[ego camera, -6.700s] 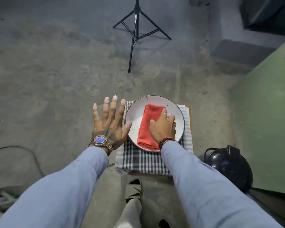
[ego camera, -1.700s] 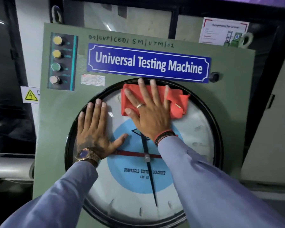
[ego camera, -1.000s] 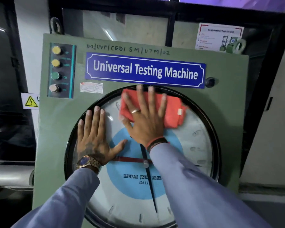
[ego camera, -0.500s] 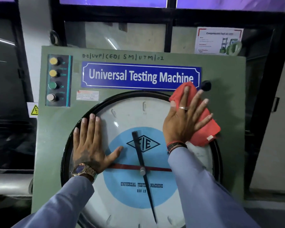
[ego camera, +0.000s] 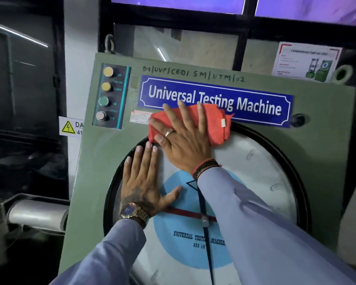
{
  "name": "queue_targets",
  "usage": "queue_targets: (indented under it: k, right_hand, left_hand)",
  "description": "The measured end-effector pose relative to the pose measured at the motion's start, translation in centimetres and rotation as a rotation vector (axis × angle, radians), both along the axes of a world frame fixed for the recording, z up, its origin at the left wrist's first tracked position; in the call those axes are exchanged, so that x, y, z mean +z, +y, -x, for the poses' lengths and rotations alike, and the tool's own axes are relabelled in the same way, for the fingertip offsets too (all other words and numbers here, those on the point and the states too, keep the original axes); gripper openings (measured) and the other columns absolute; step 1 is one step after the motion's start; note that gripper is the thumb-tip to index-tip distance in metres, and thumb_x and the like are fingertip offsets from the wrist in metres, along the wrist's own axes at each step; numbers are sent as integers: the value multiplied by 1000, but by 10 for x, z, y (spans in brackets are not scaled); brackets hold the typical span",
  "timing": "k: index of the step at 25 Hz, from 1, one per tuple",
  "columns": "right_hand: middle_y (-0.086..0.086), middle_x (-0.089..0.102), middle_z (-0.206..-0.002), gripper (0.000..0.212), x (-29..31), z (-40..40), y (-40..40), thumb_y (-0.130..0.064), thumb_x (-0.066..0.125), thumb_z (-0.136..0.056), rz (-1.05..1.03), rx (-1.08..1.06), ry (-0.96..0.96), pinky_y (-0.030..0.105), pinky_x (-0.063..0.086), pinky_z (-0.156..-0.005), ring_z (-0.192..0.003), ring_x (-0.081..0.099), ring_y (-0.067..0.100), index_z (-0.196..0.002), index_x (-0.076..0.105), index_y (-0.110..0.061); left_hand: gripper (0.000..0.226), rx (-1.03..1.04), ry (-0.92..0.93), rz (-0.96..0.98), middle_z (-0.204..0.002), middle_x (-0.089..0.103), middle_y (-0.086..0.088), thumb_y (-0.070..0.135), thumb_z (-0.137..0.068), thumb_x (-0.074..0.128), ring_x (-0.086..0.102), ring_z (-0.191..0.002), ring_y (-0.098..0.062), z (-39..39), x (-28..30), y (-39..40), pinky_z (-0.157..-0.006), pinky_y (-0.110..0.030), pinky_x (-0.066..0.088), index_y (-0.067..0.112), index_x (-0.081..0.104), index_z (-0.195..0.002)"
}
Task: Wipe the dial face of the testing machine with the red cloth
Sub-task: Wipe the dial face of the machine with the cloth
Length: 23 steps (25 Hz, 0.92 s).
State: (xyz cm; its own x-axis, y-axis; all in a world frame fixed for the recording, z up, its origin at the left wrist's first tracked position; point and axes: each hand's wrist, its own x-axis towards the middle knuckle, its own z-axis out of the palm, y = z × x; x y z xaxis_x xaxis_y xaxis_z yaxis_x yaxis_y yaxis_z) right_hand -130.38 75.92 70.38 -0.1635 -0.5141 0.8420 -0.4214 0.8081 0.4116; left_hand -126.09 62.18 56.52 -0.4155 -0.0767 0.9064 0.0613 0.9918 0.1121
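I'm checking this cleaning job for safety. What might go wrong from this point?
1. The red cloth has ridden up over the dial's black rim onto the blue nameplate, so the wipe may miss glass.
2. The left hand lies flat on the dial face and will likely leave smudges.
3. The control buttons sit close to the cloth's left edge; a wide stroke might press one.

Standing by the one green testing machine point(ego camera: 321, 161), I count one round dial face point(ego camera: 261, 182), one red cloth point(ego camera: 212, 122), two hands, left point(ego camera: 142, 182) and right point(ego camera: 183, 145), four push buttons point(ego camera: 105, 87), one blue nameplate point(ego camera: 255, 108), one wristwatch point(ego camera: 132, 210) and one ring point(ego camera: 169, 132).
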Motion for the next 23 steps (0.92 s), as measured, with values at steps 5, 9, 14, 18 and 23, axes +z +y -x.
queue_targets:
  k: [5, 9, 14, 18, 23]
  right_hand:
    - [4, 25, -185, 60, 2, 4, 72, -65, 28, -113, 309, -157, -9, 73, -2, -132, -170, 20, 42, -171, 32, -49]
    - [10, 29, -183, 59, -42, -6, 167, -59, 32, -115, 679, -300, -38, 80, 12, -130, -168, 25, 45, -171, 35, -45]
    - [10, 46, -175, 56, -52, -11, 171, -51, 44, -113, 810, -374, -90, 78, 15, -129, -164, 34, 45, -169, 42, -44]
    - [4, 47, -172, 58, -9, -8, 131, -59, 36, -109, 557, -295, -135, 78, 11, -130, -165, 30, 42, -167, 39, -51]
    - [2, 41, -178, 59, 14, -10, 30, -66, 28, -110, -17, -158, -105, 77, 6, -132, -167, 26, 42, -168, 34, -55]
  left_hand:
    - [125, -6, -21, -14, -185, 14, -7, 92, -82, 44, 7, -172, -29, -6, 2, 2, -138, -54, 10, 11, 22, -175]
    - [126, -13, -65, -24, -185, 8, -7, 92, -81, 40, 4, -171, -30, -11, 6, 6, -139, -56, 8, 11, 18, -175]
    - [124, -26, -39, -8, -185, 9, -7, 94, -82, 40, 3, -172, -30, -8, 3, 3, -138, -57, 7, 16, 17, -176]
    - [120, -41, -19, 7, -186, 8, -6, 99, -82, 40, 1, -172, -30, -1, 1, 1, -137, -56, 4, 29, 16, -177]
    - [119, -35, 30, -33, -186, 11, -9, 100, -79, 45, 7, -172, -36, 2, -21, 3, -136, -60, 2, 32, 25, -175]
